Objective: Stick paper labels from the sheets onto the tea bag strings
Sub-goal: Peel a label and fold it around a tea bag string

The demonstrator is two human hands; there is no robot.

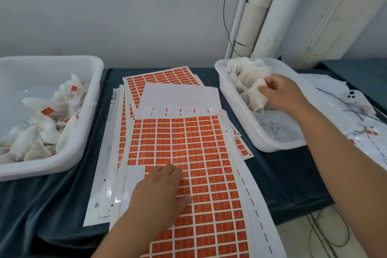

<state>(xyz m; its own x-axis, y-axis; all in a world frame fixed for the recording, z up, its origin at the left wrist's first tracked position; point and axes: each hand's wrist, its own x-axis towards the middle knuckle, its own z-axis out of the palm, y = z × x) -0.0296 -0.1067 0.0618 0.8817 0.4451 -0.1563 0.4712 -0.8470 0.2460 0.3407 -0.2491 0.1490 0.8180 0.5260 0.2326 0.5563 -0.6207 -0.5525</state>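
Left hand (161,190) flat on sheet (209,153), fingers straight; few labels gone. Right hand (280,94) pinches a bare bag (256,92) in right tray (272,146), small pile (245,69) there. Left tray (92,111) holds labelled bags (48,115); I judge over halfway.

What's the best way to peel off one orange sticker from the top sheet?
Probably take an orange label bordering the bare white patch on the top sheet, by the left hand. Its left edge is exposed there, so come from the left, lift that corner with a fingernail and grip it. The sheet lies flat, so peel upward.
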